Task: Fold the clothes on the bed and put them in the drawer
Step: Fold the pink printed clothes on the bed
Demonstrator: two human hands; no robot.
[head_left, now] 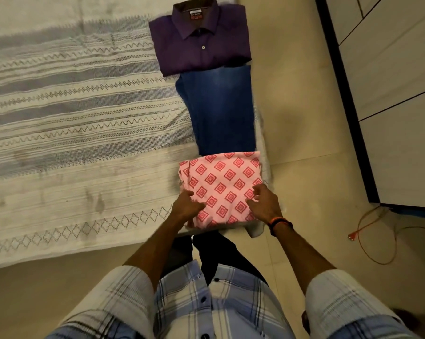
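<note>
— Where's the pink cloth [222,189]?
— Folded, at the bed's [72,118] near right corner. My left hand [185,206] rests on its left edge, right hand [264,201] hovers over the right, both slack-fingered.
— Tricky?
— Probably light and floppy; I'd lift from underneath both sides.

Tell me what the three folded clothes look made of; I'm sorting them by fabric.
Purple shirt: thin woven cloth, probably cotton or a blend, matte, with a crisp collar. Blue jeans: denim, judging by the faded streaks. Pink patterned garment: light, soft printed fabric that drapes and creases; fibre unclear.
</note>
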